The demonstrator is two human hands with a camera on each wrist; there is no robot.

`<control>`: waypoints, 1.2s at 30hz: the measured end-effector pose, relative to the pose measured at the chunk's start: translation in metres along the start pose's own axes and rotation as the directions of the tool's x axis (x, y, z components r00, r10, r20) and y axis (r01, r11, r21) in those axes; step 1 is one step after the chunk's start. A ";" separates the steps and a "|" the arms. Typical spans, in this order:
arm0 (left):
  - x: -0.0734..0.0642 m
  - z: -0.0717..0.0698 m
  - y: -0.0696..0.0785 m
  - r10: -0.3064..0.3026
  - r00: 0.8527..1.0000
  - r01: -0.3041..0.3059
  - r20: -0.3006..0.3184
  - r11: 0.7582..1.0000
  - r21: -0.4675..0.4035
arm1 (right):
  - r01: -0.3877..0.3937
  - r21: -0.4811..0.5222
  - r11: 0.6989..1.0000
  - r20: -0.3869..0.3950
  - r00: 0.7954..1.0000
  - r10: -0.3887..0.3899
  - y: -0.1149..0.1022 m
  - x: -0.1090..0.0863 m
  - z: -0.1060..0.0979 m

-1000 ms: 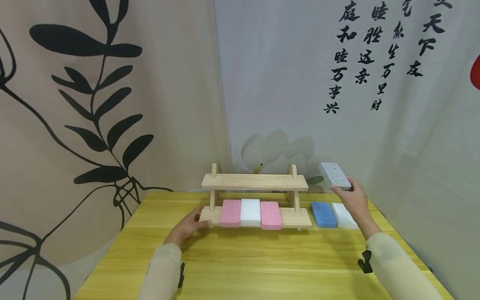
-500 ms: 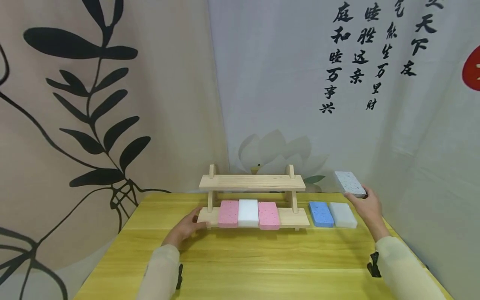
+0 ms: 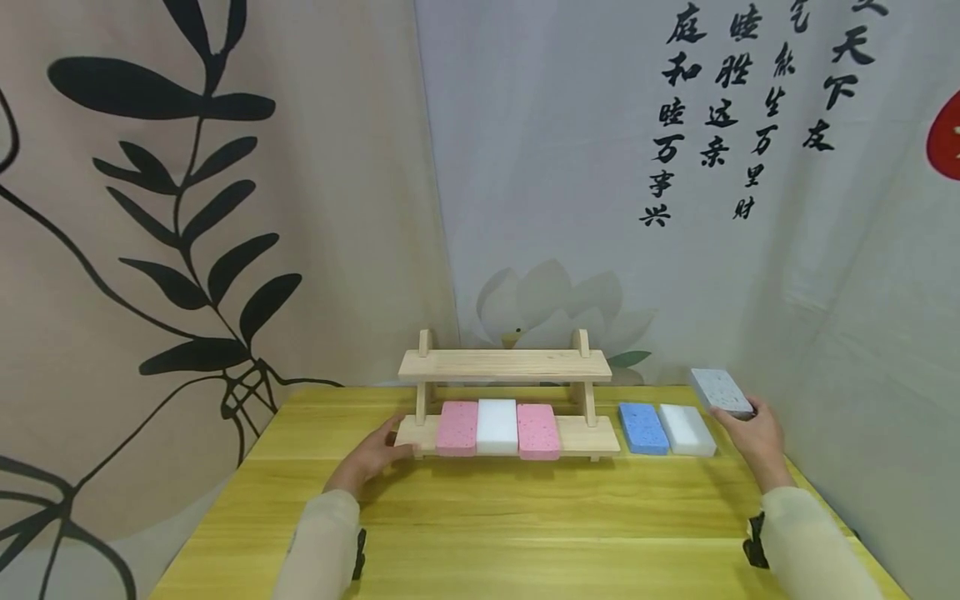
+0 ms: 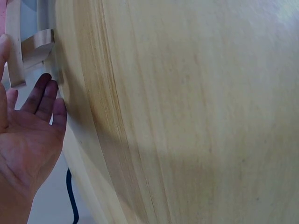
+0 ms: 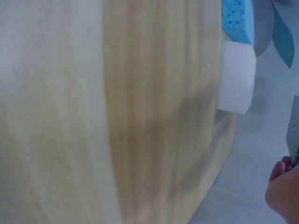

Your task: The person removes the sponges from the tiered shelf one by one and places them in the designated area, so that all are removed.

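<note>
My right hand (image 3: 760,437) pinches a pale grey speckled sponge (image 3: 722,392) above the table's right side. In the right wrist view only an edge of that sponge (image 5: 293,130) shows beside my fingers. My left hand (image 3: 372,457) touches the left end of a two-tier wooden rack (image 3: 504,364). The left wrist view has the thumb over the board end (image 4: 15,65), the other fingers mostly straight. Along the lower shelf lie a pink sponge (image 3: 457,428), a white sponge (image 3: 497,427) and another pink sponge (image 3: 537,432).
Right of the rack, a blue sponge (image 3: 642,428) and a second white sponge (image 3: 686,430) lie side by side on the wooden table (image 3: 525,525). A printed curtain (image 3: 360,208) hangs behind the table, and another fabric wall (image 3: 862,333) borders its right edge.
My right hand has carried the grey sponge rightward, then lowered it beside the white one on the table. My left hand stays at the rack's end. The head view has shifted slightly.
</note>
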State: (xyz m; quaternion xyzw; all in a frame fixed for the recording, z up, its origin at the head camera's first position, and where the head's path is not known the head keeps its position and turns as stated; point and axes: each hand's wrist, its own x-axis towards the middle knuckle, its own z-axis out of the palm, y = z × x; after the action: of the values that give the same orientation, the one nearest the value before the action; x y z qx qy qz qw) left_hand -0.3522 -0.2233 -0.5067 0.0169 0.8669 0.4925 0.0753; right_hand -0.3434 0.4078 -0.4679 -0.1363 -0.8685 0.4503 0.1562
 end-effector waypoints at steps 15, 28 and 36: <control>-0.003 0.000 0.002 0.010 1.000 -0.010 -0.005 1.000 0.002 | -0.116 0.033 0.993 0.014 0.993 0.115 0.030 -0.002 -0.002; -0.003 0.000 0.003 -0.008 1.000 0.008 -0.007 1.000 -0.005 | -0.152 -0.046 0.987 0.004 0.988 0.152 0.041 -0.002 -0.004; -0.001 0.001 0.000 0.003 1.000 -0.003 -0.003 1.000 -0.014 | -0.173 -0.078 0.982 0.034 0.984 0.176 0.048 -0.002 -0.001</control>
State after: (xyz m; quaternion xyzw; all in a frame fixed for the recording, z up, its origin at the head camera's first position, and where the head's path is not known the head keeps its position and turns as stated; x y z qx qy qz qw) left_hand -0.3514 -0.2223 -0.5070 0.0169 0.8635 0.4987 0.0735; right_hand -0.3368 0.4346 -0.5066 -0.2087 -0.8723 0.4323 0.0932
